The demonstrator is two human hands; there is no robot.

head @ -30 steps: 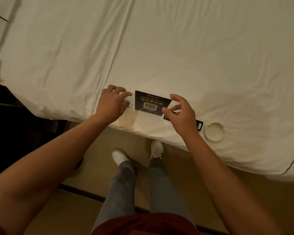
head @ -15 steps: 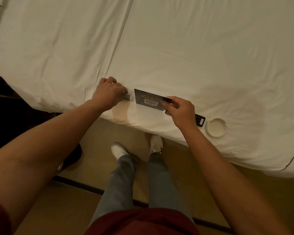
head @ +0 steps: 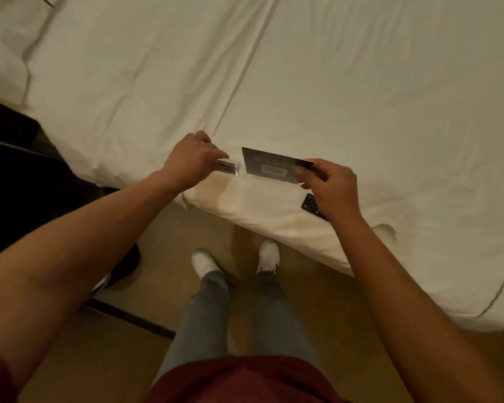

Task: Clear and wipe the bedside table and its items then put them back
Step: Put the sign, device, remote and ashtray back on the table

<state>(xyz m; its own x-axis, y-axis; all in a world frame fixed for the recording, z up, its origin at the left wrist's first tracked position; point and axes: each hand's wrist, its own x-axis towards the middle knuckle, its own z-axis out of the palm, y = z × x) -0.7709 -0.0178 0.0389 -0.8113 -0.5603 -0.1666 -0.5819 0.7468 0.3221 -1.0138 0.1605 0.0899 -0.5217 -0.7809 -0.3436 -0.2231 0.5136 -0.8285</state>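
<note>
Currently the right hand [head: 330, 184] pinches the dark card [head: 269, 167], the left hand [head: 194, 161] grips a clear holder [head: 227, 167]; misaligned, the card could bend.

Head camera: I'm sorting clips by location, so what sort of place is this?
Probably a hotel bedroom: a bed with plain white sheets, a dark card with a code label held over it, and a remote control lying at its edge.
</note>
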